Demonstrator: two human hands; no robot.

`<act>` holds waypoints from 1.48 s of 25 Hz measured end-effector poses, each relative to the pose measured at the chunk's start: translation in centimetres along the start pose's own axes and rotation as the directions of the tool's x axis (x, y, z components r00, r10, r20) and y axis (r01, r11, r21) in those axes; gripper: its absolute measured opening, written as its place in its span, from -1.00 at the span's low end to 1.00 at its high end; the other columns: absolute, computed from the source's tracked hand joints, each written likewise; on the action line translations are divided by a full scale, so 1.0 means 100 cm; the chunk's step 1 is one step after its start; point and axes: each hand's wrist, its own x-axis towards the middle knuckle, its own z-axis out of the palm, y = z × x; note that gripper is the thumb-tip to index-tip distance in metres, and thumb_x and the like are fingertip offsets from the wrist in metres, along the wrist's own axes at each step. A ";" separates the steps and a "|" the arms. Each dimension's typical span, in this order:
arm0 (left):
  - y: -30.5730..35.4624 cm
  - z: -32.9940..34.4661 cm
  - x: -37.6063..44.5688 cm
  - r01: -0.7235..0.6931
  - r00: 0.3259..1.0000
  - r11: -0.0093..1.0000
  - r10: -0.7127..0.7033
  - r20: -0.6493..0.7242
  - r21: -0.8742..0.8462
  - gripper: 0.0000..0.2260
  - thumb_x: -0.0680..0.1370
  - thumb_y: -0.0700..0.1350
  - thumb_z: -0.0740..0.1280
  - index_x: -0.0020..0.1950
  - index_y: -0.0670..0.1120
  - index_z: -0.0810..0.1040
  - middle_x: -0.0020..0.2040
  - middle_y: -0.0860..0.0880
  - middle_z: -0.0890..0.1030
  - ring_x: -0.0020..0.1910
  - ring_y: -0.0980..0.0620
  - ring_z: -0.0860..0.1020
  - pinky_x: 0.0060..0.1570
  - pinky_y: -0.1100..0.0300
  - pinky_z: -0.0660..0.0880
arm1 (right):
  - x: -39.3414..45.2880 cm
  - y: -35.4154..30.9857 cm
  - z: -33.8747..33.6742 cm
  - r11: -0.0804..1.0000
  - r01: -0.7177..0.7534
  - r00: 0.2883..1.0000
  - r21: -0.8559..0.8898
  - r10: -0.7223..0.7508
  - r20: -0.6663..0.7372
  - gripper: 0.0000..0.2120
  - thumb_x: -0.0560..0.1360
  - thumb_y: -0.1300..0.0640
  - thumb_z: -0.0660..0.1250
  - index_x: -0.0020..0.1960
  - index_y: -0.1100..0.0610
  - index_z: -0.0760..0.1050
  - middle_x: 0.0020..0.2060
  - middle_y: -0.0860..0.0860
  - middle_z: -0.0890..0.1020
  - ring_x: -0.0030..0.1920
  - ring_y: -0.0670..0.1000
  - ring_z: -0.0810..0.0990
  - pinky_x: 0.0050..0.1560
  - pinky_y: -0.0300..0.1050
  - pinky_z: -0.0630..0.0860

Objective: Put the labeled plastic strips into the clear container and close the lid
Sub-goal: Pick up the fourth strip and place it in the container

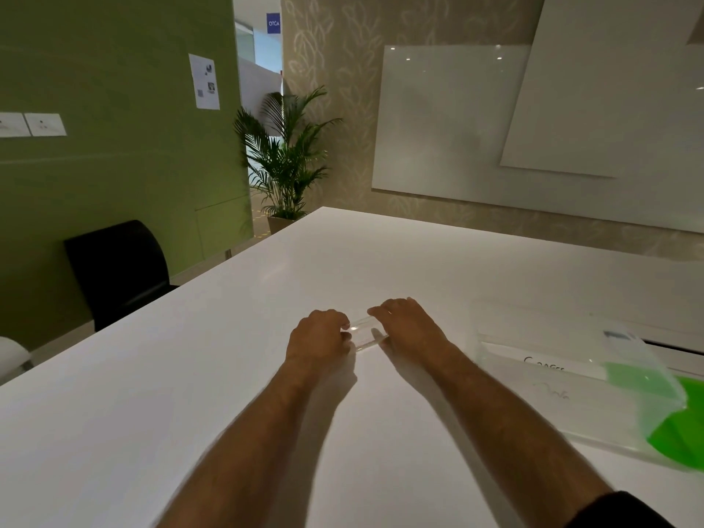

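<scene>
Looking down, we list what we see, largest first.

Table: a broad, smooth, matte white tabletop (228, 375) fills the lower part of our view, and both our forearms stretch out across it.

Whiteboard: a glossy white rectangular panel (449, 120) hangs on the patterned beige wall beyond the table's far edge.

Chair: a black, smooth-backed chair (114, 268) stands at the table's left side, against the green wall.

Plant: a potted green palm (285, 154) stands past the far left corner of the table.

Bag: a large, clear, crinkled plastic bag (571, 394) lies flat on the table to our right, well apart from our hands; it has handwritten marks we cannot read and a bright green sheet (678, 421) inside its right end.

Left hand: our left hand (318, 335) rests knuckles up, fingers curled down over the left end of the container, the fingertips touching its top.

Right hand: our right hand (409, 323) lies likewise, fingers bent over the container's right end and gripping it.

Container: the small, clear, hard plastic box (364, 333) sits on the table at mid-view, held between our two hands; only its glinting middle shows.

Strips: we cannot tell whether any labelled strips are inside, nor whether the lid is closed.
</scene>
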 end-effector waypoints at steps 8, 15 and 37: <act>0.010 -0.022 -0.002 0.009 1.000 0.981 -0.003 0.031 -0.192 -0.73 0.45 -0.26 0.28 -0.05 0.01 0.71 -0.05 0.03 0.71 -0.07 -0.04 0.61 -0.04 0.14 0.55 | -0.017 0.002 -0.021 1.000 -0.001 1.000 0.008 0.001 0.009 -0.42 0.36 0.06 0.42 0.36 0.07 0.40 0.17 0.07 0.55 0.11 0.13 0.49 0.24 -0.03 0.34; 0.017 -0.045 -0.006 -0.022 1.000 0.920 0.027 0.008 -0.391 -0.80 0.54 -0.23 0.31 0.02 -0.08 0.72 -0.09 0.00 0.71 -0.04 -0.03 0.64 -0.03 0.19 0.53 | -0.031 -0.001 -0.057 1.000 -0.004 0.997 -0.014 0.003 -0.072 -0.39 0.39 0.01 0.42 0.40 0.08 0.36 0.23 0.07 0.52 0.20 0.13 0.48 0.21 0.00 0.38; 0.067 -0.080 -0.048 -0.566 0.824 0.794 0.550 -0.136 -0.223 -0.18 0.24 0.44 0.43 0.36 -0.01 0.51 0.24 0.01 0.60 0.08 0.10 0.54 0.07 0.19 0.57 | -0.111 0.051 -0.151 0.918 -0.110 0.975 0.381 0.174 -0.139 -0.53 0.31 -0.25 0.43 0.12 -0.03 0.65 0.02 -0.07 0.72 -0.09 -0.07 0.66 0.02 -0.07 0.64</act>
